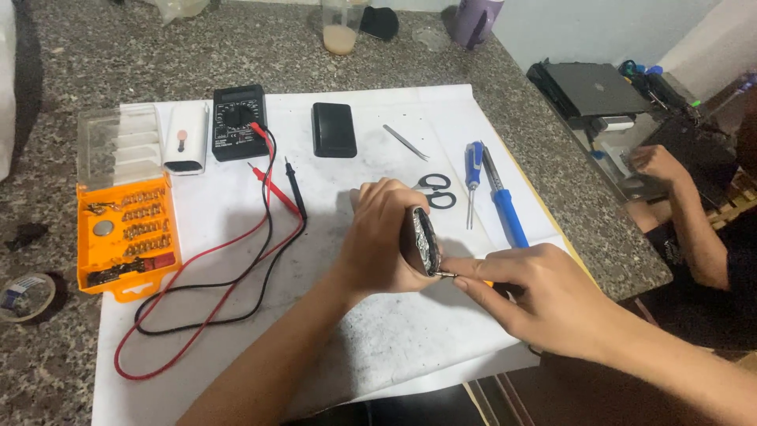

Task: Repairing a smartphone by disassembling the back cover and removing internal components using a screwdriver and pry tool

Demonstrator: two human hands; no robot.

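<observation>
Phone (420,239) — dark, slim, stood on edge — gripped by left hand (384,237); right hand (544,296) fingers pinch a small screwdriver (446,274) against its edge, below the scissors (434,190).

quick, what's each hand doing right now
Left hand: closed around a small dark device, held on edge.
Right hand: pinching a small screwdriver, tip against the device.

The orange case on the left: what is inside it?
The orange case holds rows of small metal bits, a round silver disc and a dark tool along the bottom. Its clear lid stands open behind. Individual bit tips are too small to tell.
</observation>
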